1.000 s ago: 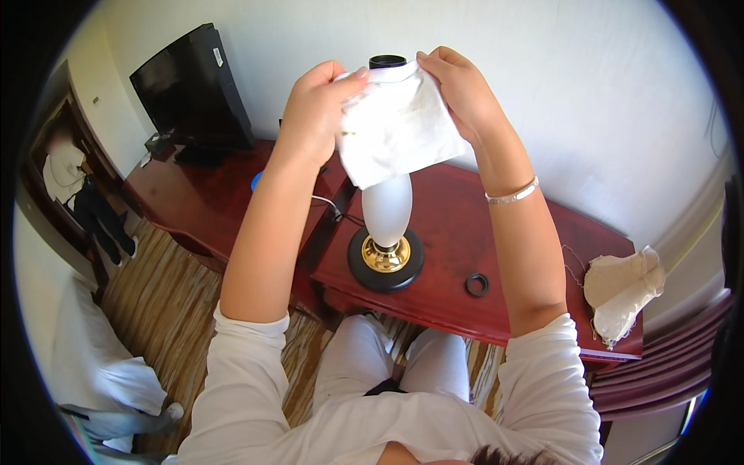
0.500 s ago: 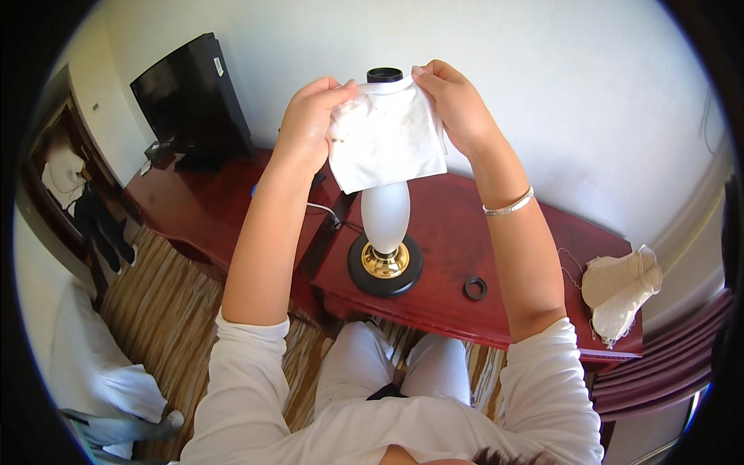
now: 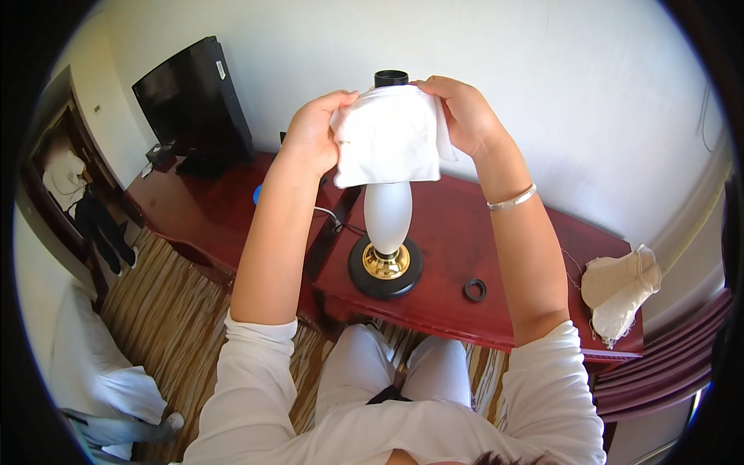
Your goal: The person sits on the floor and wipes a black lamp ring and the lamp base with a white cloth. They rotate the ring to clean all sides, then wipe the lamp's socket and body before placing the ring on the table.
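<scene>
A white cloth (image 3: 389, 139) hangs spread between my two raised hands, in front of the upper part of a table lamp base (image 3: 387, 213). My left hand (image 3: 319, 128) pinches its upper left corner, and my right hand (image 3: 459, 112) grips the upper right one. The lamp has a white oval body, a gold collar and a round black foot, and it stands upright on the red-brown desk (image 3: 442, 232). Its black socket (image 3: 390, 77) shows above the cloth, which hides the neck below. Whether the cloth touches the lamp I cannot tell.
A black ring (image 3: 475, 290) lies on the desk right of the lamp. Farther right sits a cream fabric lampshade (image 3: 620, 283). At the left stand a black television (image 3: 190, 97) and a white cable (image 3: 327, 212). A person (image 3: 77, 194) is by the doorway.
Both hands have come slightly down and to the right, with the right hand lowering more. The cloth's top edge now drapes in against the lamp's neck, and its side folds have shifted.
</scene>
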Motion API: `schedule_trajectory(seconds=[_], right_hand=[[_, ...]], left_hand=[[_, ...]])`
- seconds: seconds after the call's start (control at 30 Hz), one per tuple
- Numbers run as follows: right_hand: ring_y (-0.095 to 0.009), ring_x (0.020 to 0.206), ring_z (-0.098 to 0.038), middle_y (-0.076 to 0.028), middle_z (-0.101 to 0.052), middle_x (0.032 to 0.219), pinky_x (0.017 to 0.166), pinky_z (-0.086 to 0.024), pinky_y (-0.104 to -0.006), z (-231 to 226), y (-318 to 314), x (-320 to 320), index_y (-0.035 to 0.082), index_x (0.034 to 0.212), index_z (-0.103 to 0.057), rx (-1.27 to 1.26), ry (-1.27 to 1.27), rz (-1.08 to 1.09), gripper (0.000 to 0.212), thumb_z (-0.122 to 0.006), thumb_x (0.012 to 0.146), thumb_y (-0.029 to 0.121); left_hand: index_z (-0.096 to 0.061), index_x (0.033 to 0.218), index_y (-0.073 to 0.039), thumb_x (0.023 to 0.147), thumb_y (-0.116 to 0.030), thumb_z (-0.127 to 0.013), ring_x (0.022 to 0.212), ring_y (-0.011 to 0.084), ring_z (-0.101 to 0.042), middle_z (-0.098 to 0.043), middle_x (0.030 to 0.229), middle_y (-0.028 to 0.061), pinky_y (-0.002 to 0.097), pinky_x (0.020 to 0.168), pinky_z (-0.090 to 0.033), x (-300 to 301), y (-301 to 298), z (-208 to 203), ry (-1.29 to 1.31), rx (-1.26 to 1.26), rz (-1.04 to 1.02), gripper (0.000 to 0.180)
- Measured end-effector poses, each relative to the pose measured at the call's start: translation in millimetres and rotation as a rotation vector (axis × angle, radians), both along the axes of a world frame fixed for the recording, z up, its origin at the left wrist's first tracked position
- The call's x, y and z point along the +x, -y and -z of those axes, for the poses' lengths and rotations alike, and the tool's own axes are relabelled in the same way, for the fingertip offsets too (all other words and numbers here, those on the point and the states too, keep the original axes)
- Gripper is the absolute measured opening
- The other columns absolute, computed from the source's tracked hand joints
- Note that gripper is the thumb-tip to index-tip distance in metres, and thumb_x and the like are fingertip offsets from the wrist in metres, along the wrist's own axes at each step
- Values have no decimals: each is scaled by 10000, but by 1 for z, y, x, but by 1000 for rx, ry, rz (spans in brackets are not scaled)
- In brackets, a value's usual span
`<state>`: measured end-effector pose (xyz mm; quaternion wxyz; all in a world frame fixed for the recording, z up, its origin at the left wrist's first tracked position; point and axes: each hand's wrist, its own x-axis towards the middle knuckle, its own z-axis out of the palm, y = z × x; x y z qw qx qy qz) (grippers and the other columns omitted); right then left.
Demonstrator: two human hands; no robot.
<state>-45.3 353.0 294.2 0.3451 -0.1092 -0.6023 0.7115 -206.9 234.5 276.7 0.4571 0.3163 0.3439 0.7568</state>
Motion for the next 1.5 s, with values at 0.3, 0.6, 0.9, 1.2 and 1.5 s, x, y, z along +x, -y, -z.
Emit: schedule_trajectory(seconds=[0.3, 0.6, 0.9, 1.2, 1.5], right_hand=[[-208, 799, -617, -173, -599, 904, 751, -530, -333, -3, -14, -6, -109, 967, -530, -165, 65, -65, 234, -463, 915, 109], [-242, 833, -597, -183, -580, 955, 714, -509, -346, -6, -6, -4, -99, 987, -535, 65, 107, 65, 243, -527, 900, 128], [-193, 816, -568, -124, -581, 845, 741, -485, -327, -5, -2, -5, -37, 894, -551, 58, 61, 26, 198, -525, 903, 158], [-56, 708, -419, 41, -498, 745, 659, -369, -213, 26, 28, 38, 73, 800, -532, 505, 79, 225, 219, -496, 937, 240], [-54, 638, -483, 25, -554, 726, 594, -407, -220, 16, 45, 54, 64, 801, -564, 333, 63, 53, 222, -523, 925, 243]], left_hand=[[-538, 988, 75, 813, -75, -548, 918, 200, -572, -580, 963, 141, 323, 842, -479, 17, 4, 2, 28, 92, 22, 231], [-537, 884, -11, 861, -117, -550, 837, 159, -568, -585, 904, 92, 279, 781, -475, 4, 3, 21, -80, 178, 105, 109], [-515, 963, 20, 887, -89, -510, 926, 212, -584, -588, 972, 133, 356, 867, -480, -3, 11, 32, 164, 230, 87, 133], [-510, 782, -54, 898, -149, -507, 841, 74, -506, -602, 947, 46, 235, 773, -398, 29, 54, 24, -523, 177, -172, 151], [-601, 966, -19, 885, -245, -579, 802, 69, -544, -598, 853, -7, 222, 731, -428, 49, 66, 16, -744, -84, 35, 241]])
